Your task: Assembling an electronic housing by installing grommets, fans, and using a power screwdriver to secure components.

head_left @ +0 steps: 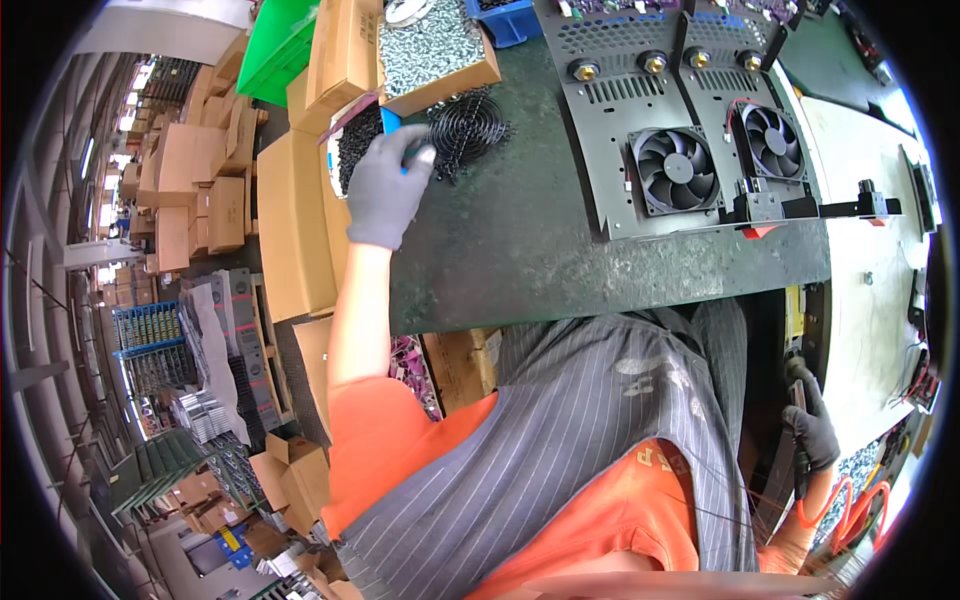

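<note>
My left hand point(388, 192), in a grey glove, is over the left side of the workbench, its fingers curled toward the thumb. Whatever it may hold is too small or hidden to make out. Beside it are a heap of small black screws point(358, 148) and round black wire fan guards point(468, 128). Low at the far right, my gloved right hand point(814, 428) is closed around a slim dark tool point(800, 475). Two dark metal panels stand on the bench, bearing a black fan point(676, 170) and a second black fan point(773, 141).
An open carton of silvery screws point(435, 50) sits at the back left, near a green bin point(278, 50) and a blue bin point(512, 22). Cardboard boxes point(292, 225) line the bench's left edge. An orange coiled hose point(848, 512) hangs beside my right arm.
</note>
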### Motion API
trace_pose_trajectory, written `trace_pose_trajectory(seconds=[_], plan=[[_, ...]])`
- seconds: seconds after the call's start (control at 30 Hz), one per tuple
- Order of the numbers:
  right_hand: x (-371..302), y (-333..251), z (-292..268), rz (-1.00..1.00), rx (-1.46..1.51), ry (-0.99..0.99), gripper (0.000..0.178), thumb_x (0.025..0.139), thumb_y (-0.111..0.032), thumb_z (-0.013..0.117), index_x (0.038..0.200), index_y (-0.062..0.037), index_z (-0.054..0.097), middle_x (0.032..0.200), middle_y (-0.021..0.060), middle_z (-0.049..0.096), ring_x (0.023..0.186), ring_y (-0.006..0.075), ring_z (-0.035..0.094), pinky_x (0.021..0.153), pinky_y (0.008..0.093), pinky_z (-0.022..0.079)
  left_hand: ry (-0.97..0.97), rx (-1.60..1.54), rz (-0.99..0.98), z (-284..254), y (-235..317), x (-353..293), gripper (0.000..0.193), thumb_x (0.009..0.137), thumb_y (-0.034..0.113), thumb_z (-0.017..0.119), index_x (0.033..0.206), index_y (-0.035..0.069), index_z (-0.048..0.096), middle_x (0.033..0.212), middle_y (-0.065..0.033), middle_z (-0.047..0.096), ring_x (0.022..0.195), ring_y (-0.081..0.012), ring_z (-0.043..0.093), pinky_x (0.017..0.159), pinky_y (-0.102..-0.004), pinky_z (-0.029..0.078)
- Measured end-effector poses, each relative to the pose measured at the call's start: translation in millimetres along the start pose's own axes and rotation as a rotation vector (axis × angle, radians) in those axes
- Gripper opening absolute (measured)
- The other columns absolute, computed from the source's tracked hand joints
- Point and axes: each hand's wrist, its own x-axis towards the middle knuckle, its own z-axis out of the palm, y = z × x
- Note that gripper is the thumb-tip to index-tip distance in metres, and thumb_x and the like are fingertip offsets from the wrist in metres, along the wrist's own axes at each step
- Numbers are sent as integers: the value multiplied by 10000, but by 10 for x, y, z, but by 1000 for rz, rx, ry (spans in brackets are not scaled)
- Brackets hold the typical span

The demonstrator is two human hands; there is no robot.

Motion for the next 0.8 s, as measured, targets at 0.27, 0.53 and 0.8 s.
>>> trace_pose_trajectory(seconds=[0.27,0.53,0.8], plan=[[-387,-428,183,177,219,101,650,704,-29,552,1342,-39,426,916,14,523,663,65,456,548,187,385,27,139,83,34,158,76,215,808,306,643,914,119,649,915,-81,642,874,-273,608,759,-391,487],[-902,-426,268,-9,261,331,739,688,-78,572,1386,11,346,1170,110,538,710,92,509,555,160,346,46,-41,-245,374,-27,-578,240,795,269,667,1000,144,673,858,-68,641,741,-223,623,697,-337,501],[-363,-499,890,-226,227,215,800,645,-194,593,1377,-3,332,1270,147,458,1060,199,515,878,267,424,44,184,-154,490,61,-481,280,811,373,632,993,164,668,892,-62,627,815,-256,617,711,-385,492]])
